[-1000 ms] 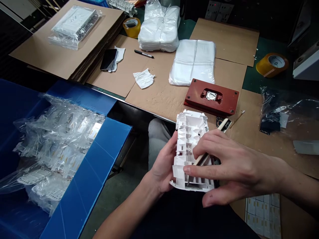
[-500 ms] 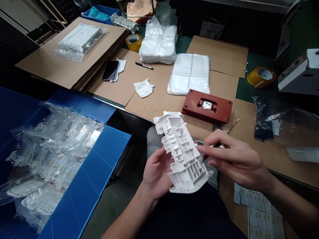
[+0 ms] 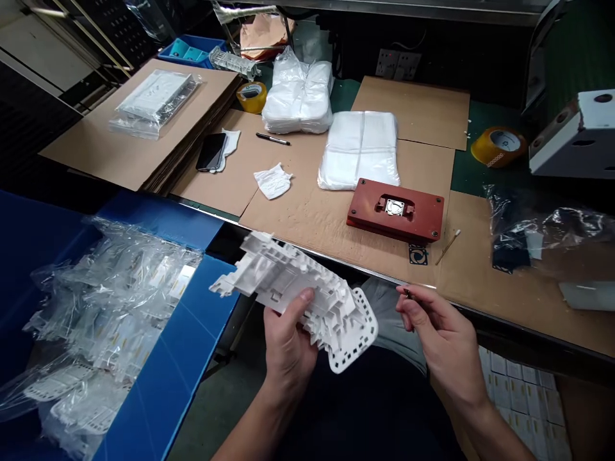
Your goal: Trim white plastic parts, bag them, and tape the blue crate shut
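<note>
A white molded plastic part (image 3: 307,288), with many ribs and a perforated flange at one end, is held in my left hand (image 3: 291,342). My thumb presses on its flat face and the fingers wrap underneath. It hangs tilted over my lap, in front of the table edge. To its right and apart from it, my right hand (image 3: 444,336) is closed in a pinch. A small, dark, thin tool (image 3: 407,294) shows at the fingertips; most of it is hidden. Beyond that hand, a red fixture block (image 3: 365,214) with a small metal insert sits on the table.
A blue box (image 3: 192,320) of bagged white parts stands at left. On the table lie stacks of white bags (image 3: 360,147), tape rolls (image 3: 500,147), a phone (image 3: 211,152), a pen (image 3: 273,139) and a cotton swab (image 3: 448,246). Labelled white pieces (image 3: 523,390) lie low at right.
My left hand has turned the plastic part over to its side and moved it leftward. My right hand has drawn away from the part, down and slightly right, still pinching the tool.
</note>
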Tool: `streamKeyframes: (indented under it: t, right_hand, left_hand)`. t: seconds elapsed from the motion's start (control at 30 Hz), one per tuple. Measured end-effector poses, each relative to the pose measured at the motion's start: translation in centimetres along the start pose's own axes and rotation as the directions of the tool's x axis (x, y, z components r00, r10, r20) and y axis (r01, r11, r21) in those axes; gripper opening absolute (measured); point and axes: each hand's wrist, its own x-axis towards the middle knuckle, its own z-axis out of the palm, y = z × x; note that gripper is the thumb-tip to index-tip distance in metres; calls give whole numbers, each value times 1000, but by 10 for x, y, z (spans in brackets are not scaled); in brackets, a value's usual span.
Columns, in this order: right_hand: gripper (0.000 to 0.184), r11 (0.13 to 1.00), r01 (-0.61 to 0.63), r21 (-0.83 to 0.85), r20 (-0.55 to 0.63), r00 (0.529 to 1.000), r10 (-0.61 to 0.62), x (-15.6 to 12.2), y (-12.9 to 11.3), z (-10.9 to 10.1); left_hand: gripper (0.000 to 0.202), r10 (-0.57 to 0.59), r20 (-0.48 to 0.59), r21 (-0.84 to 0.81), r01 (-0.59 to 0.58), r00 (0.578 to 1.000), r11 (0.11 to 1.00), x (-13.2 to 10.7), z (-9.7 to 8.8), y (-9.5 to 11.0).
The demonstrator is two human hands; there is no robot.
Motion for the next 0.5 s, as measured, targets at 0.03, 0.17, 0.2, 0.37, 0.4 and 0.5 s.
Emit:
streamKeyframes:
  t: [0.03, 0.17, 0.2, 0.37, 0.4, 0.5]
  right_hand:
    - [22, 999, 47, -27, -8, 999, -47, -3, -5, 2]
    - [34, 959, 242, -147, 18, 970, -242, -9, -24, 8]
    - [36, 949, 267, -168, 26, 963, -267, -9, -27, 10]
    - [45, 900, 372, -228, 71, 928, -365, -9, -31, 14]
    - [45, 886, 394, -243, 75, 918, -388, -9, -32, 14]
    - [46, 853, 436, -288, 73, 898, -434, -9, -34, 14]
  left_hand:
    - [62, 29, 19, 17, -29, 999, 999, 0, 1, 0]
    - [74, 93, 67, 71, -98, 993, 993, 0, 5, -1]
    - [74, 92, 69, 79, -97, 993, 992, -1, 5, -1]
    - [73, 65, 68, 109, -72, 996, 991, -6, 8, 2]
    - [74, 65, 70, 115, -73, 995, 991, -7, 9, 3]
    - [76, 73, 63, 130, -81, 995, 988, -10, 12, 5]
